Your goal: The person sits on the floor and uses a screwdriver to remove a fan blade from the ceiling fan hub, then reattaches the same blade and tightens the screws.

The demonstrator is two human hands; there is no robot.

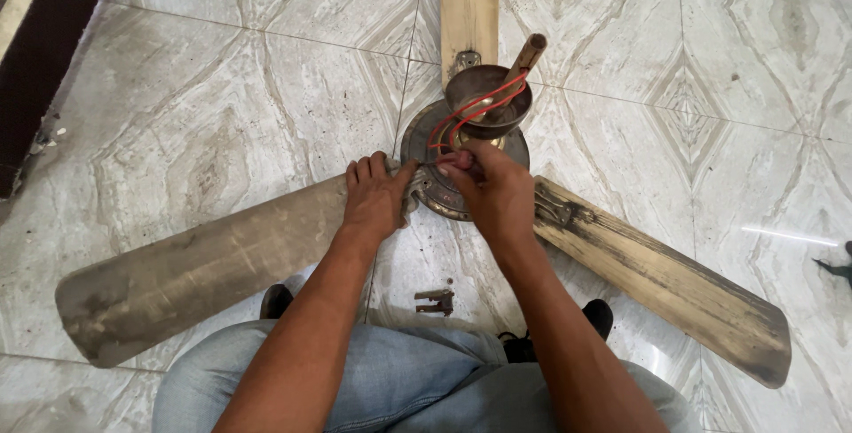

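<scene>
A person's right hand (493, 189) closes its fingertips (454, 165) in a pinch on the near end of the red wires (470, 109), at the front edge of a ceiling fan's motor housing (426, 153) lying on the floor. From that pinch the wires run up and away from the person, looping over a dull metal canopy cup (497, 96) that sits on the housing, tilted toward the camera. A short brownish downrod (530, 51) slants out of the cup toward the upper right.

The left hand (374, 198) lies palm down, fingers together and flat, pressing on the root of the left blade (204, 273) where it meets the housing; it grips nothing. Of the two hands, the right is the nearer to the wires, the left just beside the hub's left edge.

Three blades radiate from the round hub. The left one is grey-brown, grimy and scuffed, its long axis running down to the lower left. The right blade (674, 287) is pale wood colour streaked with black dirt, running to the lower right from a metal bracket (552, 211). The far blade (469, 3), cleaner and tan, points straight away.

A small loose metal bracket piece (435, 302) rests on the glossy, veined marble tile floor (222, 105) between the hub and the person's jeans-clad knees (399, 380).
</scene>
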